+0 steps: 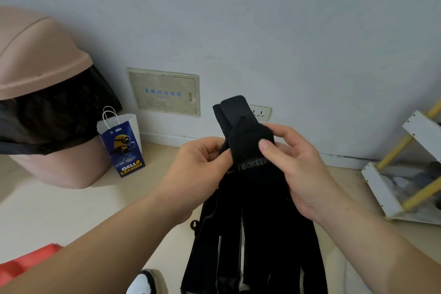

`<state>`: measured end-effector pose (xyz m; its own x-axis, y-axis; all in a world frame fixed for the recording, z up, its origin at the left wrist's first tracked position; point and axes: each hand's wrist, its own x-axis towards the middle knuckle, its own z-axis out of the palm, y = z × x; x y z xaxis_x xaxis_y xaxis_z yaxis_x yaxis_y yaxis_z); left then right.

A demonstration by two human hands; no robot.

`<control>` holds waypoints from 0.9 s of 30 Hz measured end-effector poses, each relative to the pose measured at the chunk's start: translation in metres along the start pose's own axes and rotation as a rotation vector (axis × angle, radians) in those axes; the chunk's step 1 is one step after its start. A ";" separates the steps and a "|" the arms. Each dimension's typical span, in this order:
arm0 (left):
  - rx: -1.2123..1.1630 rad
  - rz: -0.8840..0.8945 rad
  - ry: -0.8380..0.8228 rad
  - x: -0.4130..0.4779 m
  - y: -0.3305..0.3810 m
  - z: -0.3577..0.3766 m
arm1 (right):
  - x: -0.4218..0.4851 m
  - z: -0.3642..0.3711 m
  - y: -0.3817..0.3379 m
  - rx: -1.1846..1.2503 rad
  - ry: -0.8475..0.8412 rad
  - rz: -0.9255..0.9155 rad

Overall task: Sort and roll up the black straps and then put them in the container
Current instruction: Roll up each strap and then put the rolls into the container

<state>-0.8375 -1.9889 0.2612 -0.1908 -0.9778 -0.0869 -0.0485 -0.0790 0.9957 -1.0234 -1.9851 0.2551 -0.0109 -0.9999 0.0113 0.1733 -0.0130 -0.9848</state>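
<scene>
Here, both hands hold a bundle of black straps (248, 145) up, well right of the pink bin (40, 74).
Left hand (198, 167) pinches the bundle's left edge; right hand (293, 164) grips its right side, thumb on front. Loose ends hang down. Blue paper bag (121, 143) stands just right of the bin.

Left hand (199, 167) and right hand (296, 164) held close together, both pinching.

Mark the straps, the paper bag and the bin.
straps (253, 198), head view, hanging part under the lettering.
paper bag (123, 150), head view, blue front.
bin (35, 55), head view, pink lid.
</scene>
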 end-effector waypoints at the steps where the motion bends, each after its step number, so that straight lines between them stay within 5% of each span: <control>1: 0.009 0.001 -0.001 0.000 -0.001 0.001 | 0.000 0.000 0.000 0.003 0.019 0.001; 12: 0.006 0.044 -0.080 -0.001 -0.009 0.003 | 0.001 -0.001 0.002 -0.012 0.085 0.012; 20: 0.038 0.067 0.011 0.002 -0.011 0.005 | 0.004 -0.004 0.005 -0.119 0.113 0.029; 27: 0.103 0.062 -0.099 -0.001 -0.009 0.006 | 0.001 -0.002 0.004 -0.086 0.143 -0.010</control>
<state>-0.8427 -1.9865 0.2522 -0.2918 -0.9559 -0.0326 -0.1324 0.0066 0.9912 -1.0243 -1.9864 0.2509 -0.1530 -0.9882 0.0025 0.0875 -0.0161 -0.9960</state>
